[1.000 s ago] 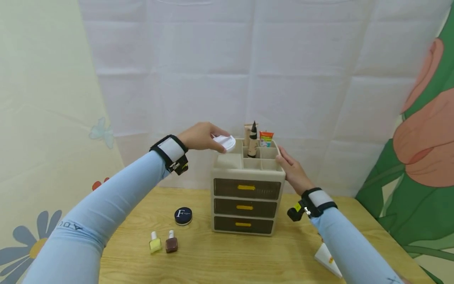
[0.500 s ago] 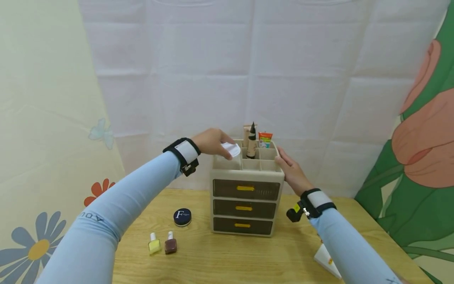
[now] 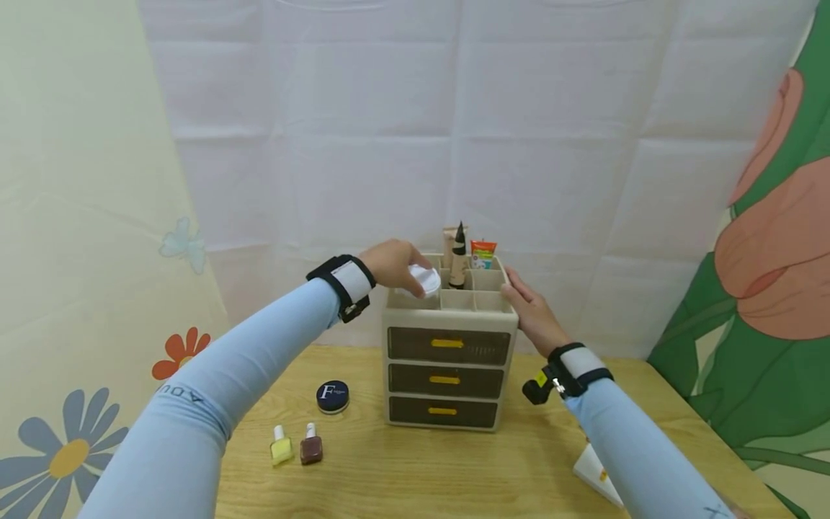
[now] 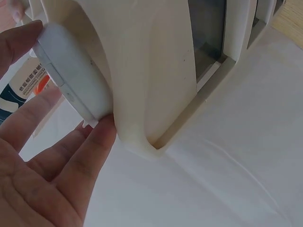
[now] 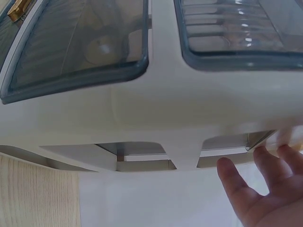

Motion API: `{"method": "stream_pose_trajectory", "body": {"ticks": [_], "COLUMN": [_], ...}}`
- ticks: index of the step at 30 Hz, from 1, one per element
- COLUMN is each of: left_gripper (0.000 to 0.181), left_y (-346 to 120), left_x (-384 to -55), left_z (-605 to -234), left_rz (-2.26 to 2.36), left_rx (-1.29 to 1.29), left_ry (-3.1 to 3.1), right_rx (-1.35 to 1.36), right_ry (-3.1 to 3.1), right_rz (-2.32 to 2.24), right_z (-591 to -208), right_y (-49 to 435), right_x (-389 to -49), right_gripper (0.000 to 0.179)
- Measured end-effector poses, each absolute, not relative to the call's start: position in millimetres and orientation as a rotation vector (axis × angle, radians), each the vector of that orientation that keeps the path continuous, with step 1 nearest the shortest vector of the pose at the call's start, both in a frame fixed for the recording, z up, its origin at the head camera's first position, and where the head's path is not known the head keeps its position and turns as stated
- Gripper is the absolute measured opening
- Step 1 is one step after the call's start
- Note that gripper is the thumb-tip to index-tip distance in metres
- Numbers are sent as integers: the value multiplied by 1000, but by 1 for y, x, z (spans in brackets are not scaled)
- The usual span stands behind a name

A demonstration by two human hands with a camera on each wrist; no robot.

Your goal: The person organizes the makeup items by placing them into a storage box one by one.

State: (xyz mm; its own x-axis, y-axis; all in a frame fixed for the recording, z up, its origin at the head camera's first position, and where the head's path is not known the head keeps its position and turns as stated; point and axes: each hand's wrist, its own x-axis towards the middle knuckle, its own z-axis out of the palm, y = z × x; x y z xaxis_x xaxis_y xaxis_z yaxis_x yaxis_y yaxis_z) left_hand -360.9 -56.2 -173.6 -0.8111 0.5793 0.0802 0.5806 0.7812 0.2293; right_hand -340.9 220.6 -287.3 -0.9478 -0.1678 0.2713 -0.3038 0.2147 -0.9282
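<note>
My left hand (image 3: pixel 393 265) pinches a white compact case (image 3: pixel 424 280) between thumb and fingers. The compact is at the left top compartment of the beige drawer organizer (image 3: pixel 387 360), tilted against its rim in the left wrist view, where its seam (image 4: pixel 57 75) faces the fingers. My right hand (image 3: pixel 534 310) rests against the organizer's upper right side with extended fingers; in the right wrist view its fingertips (image 5: pixel 227 166) are at the side wall. A foundation bottle with a black pointed cap (image 3: pixel 458 263), a beige tube (image 3: pixel 448 241) and an orange-topped tube (image 3: pixel 483 254) stand in other compartments.
Three dark drawers with yellow handles (image 3: pixel 447 344) front the organizer. To its left on the wooden table (image 3: pixel 363 476) lie a dark round cushion case (image 3: pixel 333 396), a yellow nail polish (image 3: pixel 282 448) and a brown one (image 3: pixel 311 447). A white box (image 3: pixel 596 476) lies partly behind the right sleeve.
My left hand has moved right and down, bringing the white compact from above the organizer to its left top compartment. My right hand has stayed at the organizer's side.
</note>
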Motion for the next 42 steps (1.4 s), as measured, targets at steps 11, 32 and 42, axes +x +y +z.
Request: {"method": "stream_pose_trajectory", "body": {"ticks": [11, 32, 42], "left_gripper": [64, 64, 69], "left_y": [-52, -49, -37], "left_x": [-358, -365, -381], "left_z": [-173, -180, -178], "left_rz": [-239, -106, 77], "left_rx": [-993, -1122, -1088], "left_ry": [-2973, -3029, -3132], "right_rx": [455, 444, 454], "right_ry": [-2357, -2368, -2372], "right_rz": [1852, 1828, 1842], "right_z": [-287, -289, -288], "right_y": [220, 220, 223], "right_x": [-341, -342, -343], "right_gripper": [66, 67, 67]}}
